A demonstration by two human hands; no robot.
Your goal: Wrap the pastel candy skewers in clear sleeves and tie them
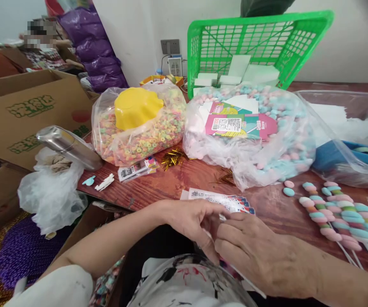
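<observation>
My left hand [190, 221] and my right hand [250, 249] meet in front of my body at the table's near edge. The right hand's fingers are folded around a thin white stick [253, 286], whose end sticks out below the palm. My left fingers curl inward against the right hand; what they grip is hidden. Just beyond the hands lie printed paper cards [215, 198]. To the right rest several skewers [350, 213] of pink, blue and green soft pieces on white sticks. Two loose pieces, one pink and one blue [288, 192], lie beside them.
Behind stand a bag of coloured rings [139, 147] with a yellow bowl [135, 106] on top, and a bag of pink and blue pieces [292, 128]. A green basket [193, 55] is at the back. A steel flask [71, 147] and cardboard box [36, 111] stand left.
</observation>
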